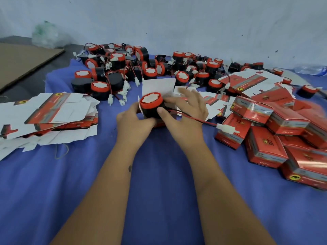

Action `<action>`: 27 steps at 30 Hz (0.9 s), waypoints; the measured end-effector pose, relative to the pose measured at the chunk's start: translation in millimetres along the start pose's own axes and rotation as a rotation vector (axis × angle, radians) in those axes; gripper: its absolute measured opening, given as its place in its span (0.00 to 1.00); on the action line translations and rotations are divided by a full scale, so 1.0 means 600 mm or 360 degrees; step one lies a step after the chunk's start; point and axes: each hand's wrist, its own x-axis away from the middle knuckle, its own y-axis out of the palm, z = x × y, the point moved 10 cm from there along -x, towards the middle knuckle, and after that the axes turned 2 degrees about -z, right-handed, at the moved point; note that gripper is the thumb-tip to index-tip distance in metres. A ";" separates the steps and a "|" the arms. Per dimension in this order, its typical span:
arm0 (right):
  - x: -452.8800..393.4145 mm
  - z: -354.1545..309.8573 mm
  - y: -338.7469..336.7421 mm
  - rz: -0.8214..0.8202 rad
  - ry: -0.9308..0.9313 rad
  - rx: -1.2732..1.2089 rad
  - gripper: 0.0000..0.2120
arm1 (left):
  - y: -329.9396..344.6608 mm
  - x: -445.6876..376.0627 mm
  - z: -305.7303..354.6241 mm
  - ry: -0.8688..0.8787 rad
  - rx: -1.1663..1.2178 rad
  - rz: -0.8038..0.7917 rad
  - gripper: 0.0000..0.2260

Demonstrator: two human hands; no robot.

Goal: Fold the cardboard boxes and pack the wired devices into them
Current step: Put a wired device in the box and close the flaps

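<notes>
The person is sitting with lots of bare blue cloth (159, 174) near them. The left hand (134, 121) is gripping a half-folded box (157, 89), fingers curled. The right hand (184, 114) is pressing a round device (152, 103) into it, thumb on its side, fingers spread. Its wire (194, 118) is trailing right onto the packed boxes (265, 145). Flat boxes (53, 110) are lying left, more devices (141, 68) far, by a pale wall (177, 23).

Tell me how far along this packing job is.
Done: a heap of closed red boxes lies on the right. In hand: the left hand and right hand hold one wired device against a partly folded box, its connector trailing outside. Left: a big pile of loose devices and a stack of flat boxes.
</notes>
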 end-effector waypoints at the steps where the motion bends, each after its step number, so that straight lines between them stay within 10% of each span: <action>1: -0.001 -0.002 -0.018 0.0174 -0.0093 0.0076 0.12 | -0.001 -0.001 -0.002 -0.0011 -0.0006 0.0007 0.16; 13: 0.009 -0.039 -0.069 0.0591 -0.0358 0.0244 0.05 | 0.004 0.009 -0.007 -0.0224 0.0347 0.0020 0.23; 22: 0.021 -0.064 -0.019 0.0419 -0.0471 0.0554 0.09 | 0.018 0.008 0.001 -0.0081 0.0113 -0.0029 0.08; 27: 0.021 -0.068 -0.039 0.0548 -0.0403 0.0564 0.05 | 0.009 0.004 -0.009 -0.0056 0.0095 0.0096 0.22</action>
